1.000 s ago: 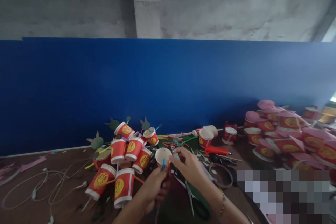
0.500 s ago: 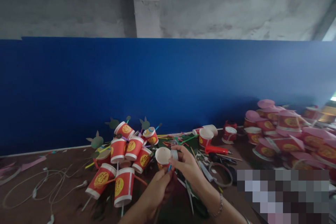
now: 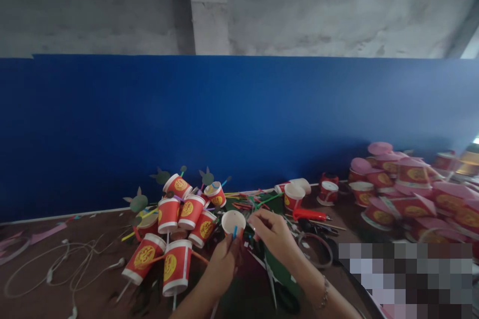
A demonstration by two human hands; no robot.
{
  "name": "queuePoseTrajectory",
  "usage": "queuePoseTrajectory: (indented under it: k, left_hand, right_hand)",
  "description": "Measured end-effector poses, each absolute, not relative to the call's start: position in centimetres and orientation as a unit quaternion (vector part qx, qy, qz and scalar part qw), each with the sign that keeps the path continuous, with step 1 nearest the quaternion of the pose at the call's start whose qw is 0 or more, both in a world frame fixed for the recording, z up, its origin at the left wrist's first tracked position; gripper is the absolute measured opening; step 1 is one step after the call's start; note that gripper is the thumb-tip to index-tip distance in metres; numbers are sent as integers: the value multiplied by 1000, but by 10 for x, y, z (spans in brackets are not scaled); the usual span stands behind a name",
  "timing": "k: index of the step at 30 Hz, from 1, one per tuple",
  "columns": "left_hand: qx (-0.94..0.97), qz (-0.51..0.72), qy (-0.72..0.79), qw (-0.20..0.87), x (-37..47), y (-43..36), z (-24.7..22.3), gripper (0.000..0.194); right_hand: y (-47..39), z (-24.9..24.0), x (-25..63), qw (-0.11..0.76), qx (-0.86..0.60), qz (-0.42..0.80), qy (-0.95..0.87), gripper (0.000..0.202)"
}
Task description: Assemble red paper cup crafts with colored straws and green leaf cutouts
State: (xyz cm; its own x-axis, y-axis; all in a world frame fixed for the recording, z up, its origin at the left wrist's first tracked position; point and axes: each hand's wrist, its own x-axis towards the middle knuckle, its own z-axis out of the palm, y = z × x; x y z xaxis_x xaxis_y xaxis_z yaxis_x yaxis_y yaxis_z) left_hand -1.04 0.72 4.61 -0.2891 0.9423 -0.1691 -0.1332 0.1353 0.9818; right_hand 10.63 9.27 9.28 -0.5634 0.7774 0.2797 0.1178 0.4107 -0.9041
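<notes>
My left hand (image 3: 225,258) is closed around a thin blue straw (image 3: 235,232), whose tip sticks up above the fingers. Just behind that tip stands a red and white paper cup (image 3: 234,220), its open mouth tilted toward me. To the right of the cup, my right hand (image 3: 270,232) has thumb and fingertips pressed together; anything between them is too small to make out. The two hands are apart. Below the right hand, scissors (image 3: 272,284) lie on the dark green surface. Several coloured straws (image 3: 247,203) are heaped behind the cup.
On the left are stacked red paper cups (image 3: 175,266) with sticks, and white earphones (image 3: 71,264). A red glue gun (image 3: 310,215) and a tape roll (image 3: 316,250) lie to the right. Pink-topped cups (image 3: 411,179) pile up farther right, before a blue wall panel (image 3: 239,119).
My hands have moved apart, the right one shifting right. A whitish striped thing at its fingertips no longer shows there. My left hand and the blue straw have moved slightly left.
</notes>
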Motion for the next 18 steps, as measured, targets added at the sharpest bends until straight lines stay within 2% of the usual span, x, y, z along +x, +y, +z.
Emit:
queuePoseTrajectory:
  k: [5,12,18]
  left_hand:
    - [423,550,596,405,-13,5,45,51]
    - [522,489,628,308,-16,-5,49,36]
    - [506,520,606,327,-17,1,38,37]
  right_hand:
    - [81,94,106,267,-293,451,-799,23]
    - [77,89,103,268,-306,412,-815,19]
    - [71,98,105,240,-268,507,-783,18]
